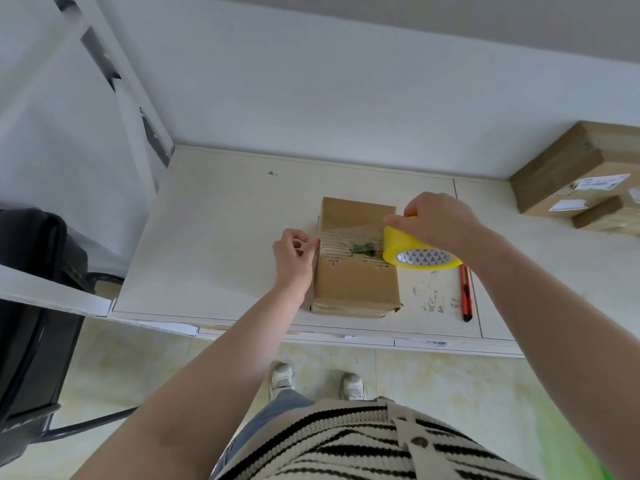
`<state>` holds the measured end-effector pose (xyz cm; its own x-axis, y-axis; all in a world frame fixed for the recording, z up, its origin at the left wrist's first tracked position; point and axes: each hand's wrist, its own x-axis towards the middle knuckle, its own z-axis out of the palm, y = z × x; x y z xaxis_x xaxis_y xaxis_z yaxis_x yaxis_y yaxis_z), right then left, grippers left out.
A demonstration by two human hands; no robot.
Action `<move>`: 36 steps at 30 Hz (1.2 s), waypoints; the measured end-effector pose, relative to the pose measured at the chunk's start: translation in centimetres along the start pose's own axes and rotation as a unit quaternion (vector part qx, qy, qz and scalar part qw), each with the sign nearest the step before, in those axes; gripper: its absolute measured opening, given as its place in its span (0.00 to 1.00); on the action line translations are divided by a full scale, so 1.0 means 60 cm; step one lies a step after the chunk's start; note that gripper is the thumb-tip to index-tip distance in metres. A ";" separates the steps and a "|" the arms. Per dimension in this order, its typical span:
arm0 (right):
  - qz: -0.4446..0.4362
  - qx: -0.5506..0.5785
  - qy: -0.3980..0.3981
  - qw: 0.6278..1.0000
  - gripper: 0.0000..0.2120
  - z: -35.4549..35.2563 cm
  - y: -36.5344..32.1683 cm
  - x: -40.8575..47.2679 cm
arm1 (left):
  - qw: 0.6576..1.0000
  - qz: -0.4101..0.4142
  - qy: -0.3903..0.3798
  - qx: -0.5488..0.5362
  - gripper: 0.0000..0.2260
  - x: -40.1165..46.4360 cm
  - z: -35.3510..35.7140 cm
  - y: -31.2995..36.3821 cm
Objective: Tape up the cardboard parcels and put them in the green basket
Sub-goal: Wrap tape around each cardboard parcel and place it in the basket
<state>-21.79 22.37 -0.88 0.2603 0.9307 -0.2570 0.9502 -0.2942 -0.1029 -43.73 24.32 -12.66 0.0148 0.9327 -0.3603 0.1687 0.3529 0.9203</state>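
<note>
Two hands at work: your left hand (294, 252) pinches the tape end against the cardboard parcel (355, 282) between them, your right hand (438, 223) grips the yellow tape roll (415, 252)

light: bright, even, soft | shadows: faint | focus: slightly soft | edges: strong wide-angle bending | glare: none

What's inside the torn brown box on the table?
Through the ripped top of the box, something green peeks out, under clear tape pulled from the yellow tape roll. The rest is hidden by cardboard, so what it is cannot be told.
</note>
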 end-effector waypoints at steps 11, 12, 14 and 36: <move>0.006 -0.005 0.009 1.000 0.25 0.005 0.005 -0.001 | 0.973 0.145 -0.056 0.173 0.10 0.010 -0.010 -0.018; 0.007 -0.003 0.010 1.000 0.25 0.005 0.005 -0.001 | 0.974 0.140 -0.058 0.169 0.12 0.009 -0.011 -0.014; 0.008 -0.001 0.010 1.000 0.25 0.006 0.006 -0.002 | 0.967 0.144 -0.056 0.201 0.15 0.012 -0.014 -0.006; -0.049 -0.014 0.010 0.999 0.33 -0.017 0.052 -0.019 | 0.892 0.078 -0.059 0.441 0.20 -0.001 0.009 -0.001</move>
<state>-18.93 20.60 0.06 0.1687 0.9591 -0.2273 0.9758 -0.1951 -0.0991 -43.20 24.22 -12.77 0.2011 0.9323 -0.3007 0.8649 -0.0249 0.5014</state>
